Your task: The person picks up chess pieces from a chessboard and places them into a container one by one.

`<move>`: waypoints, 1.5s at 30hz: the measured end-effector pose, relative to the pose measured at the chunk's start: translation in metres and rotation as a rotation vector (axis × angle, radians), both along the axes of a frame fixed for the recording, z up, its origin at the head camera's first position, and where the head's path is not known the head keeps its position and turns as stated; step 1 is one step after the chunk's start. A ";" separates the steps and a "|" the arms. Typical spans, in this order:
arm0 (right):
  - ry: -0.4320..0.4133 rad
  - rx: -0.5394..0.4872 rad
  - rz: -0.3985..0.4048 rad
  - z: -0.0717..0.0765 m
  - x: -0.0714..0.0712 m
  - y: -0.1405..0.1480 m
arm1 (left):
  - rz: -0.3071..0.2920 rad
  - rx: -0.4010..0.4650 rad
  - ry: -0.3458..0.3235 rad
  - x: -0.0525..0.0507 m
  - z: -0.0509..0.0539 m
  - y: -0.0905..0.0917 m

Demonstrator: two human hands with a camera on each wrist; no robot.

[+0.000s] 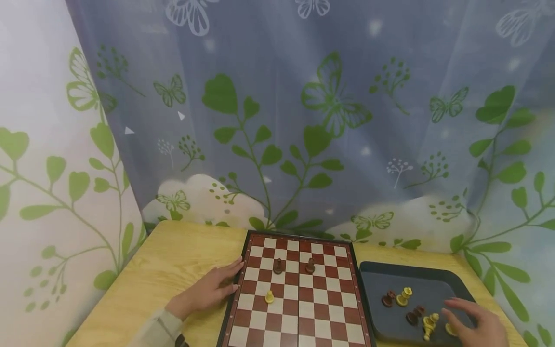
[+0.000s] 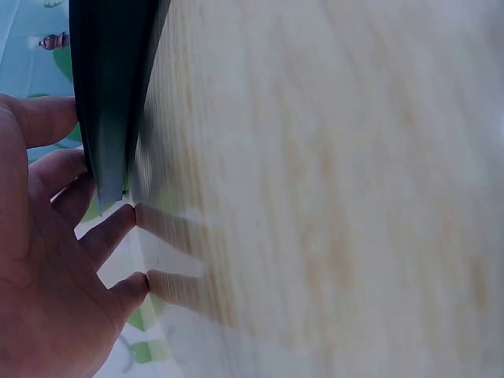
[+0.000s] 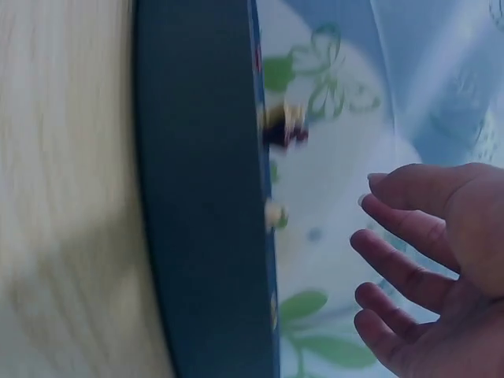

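Observation:
My left hand touches the left edge of the chessboard with its fingertips, fingers extended; the left wrist view shows this hand against the board's dark side. On the board stand two dark pieces and one yellow pawn. Over the right part of the dark tray is my right hand, fingers apart and slightly bent, near a yellow piece it partly hides. In the right wrist view the hand holds nothing, beside the tray wall.
In the tray lie a yellow king-like piece, a dark piece, another dark piece and a yellow piece. The wooden table meets a leaf-and-butterfly patterned curtain behind.

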State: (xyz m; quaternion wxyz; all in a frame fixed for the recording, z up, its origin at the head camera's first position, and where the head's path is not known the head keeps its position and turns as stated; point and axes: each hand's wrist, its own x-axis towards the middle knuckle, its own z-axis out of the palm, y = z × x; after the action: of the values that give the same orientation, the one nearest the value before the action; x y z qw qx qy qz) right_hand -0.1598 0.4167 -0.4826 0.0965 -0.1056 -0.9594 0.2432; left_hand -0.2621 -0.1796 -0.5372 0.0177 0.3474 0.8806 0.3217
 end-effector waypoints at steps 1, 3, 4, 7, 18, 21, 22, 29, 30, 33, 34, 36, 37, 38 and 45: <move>0.015 0.000 0.027 0.002 0.000 -0.006 | -0.003 0.005 0.001 0.000 -0.001 0.000; 0.027 -0.002 0.090 0.005 0.000 -0.018 | -0.007 0.007 0.024 0.000 -0.002 -0.001; 0.042 -0.008 0.113 0.006 0.000 -0.025 | -0.005 0.008 0.022 0.000 -0.002 -0.001; 0.122 -0.012 0.182 0.007 0.004 -0.047 | -0.013 0.009 -0.002 0.000 -0.004 -0.001; 0.162 -0.094 0.304 0.011 0.017 -0.132 | 0.012 0.018 -0.065 0.003 -0.004 0.004; 0.089 -0.172 0.379 0.017 0.017 -0.151 | 0.012 0.020 -0.044 0.003 -0.002 0.006; 0.060 -0.194 0.414 0.019 0.015 -0.157 | 0.010 0.021 -0.037 0.003 -0.001 0.006; -0.162 -0.316 0.721 0.037 -0.014 -0.200 | 0.026 0.034 -0.036 0.000 -0.001 0.005; -0.193 -0.327 0.748 0.039 -0.018 -0.207 | 0.030 0.034 -0.043 0.000 -0.001 0.004; -0.245 -0.329 0.808 0.040 -0.030 -0.230 | 0.025 0.030 -0.036 0.002 -0.002 0.003; -0.249 -0.323 0.826 0.038 -0.035 -0.237 | 0.024 0.030 -0.036 0.002 -0.002 0.003; -0.252 -0.288 0.856 0.035 -0.042 -0.252 | 0.024 0.028 -0.034 0.004 -0.002 0.002; -0.255 -0.268 0.870 0.032 -0.046 -0.259 | 0.024 0.027 -0.035 0.004 -0.002 0.002; -0.259 -0.243 0.878 0.030 -0.049 -0.266 | 0.026 0.025 -0.035 0.005 -0.002 0.002; -0.243 -0.162 0.890 0.012 -0.061 -0.294 | 0.035 0.007 -0.050 0.005 0.003 0.001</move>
State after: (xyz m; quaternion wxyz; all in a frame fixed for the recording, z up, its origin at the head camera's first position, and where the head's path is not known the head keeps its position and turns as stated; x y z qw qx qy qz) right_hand -0.2204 0.1230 -0.4702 -0.1386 0.2811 -0.8937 0.3210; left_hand -0.2568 -0.1791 -0.5346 0.0330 0.3237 0.8847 0.3337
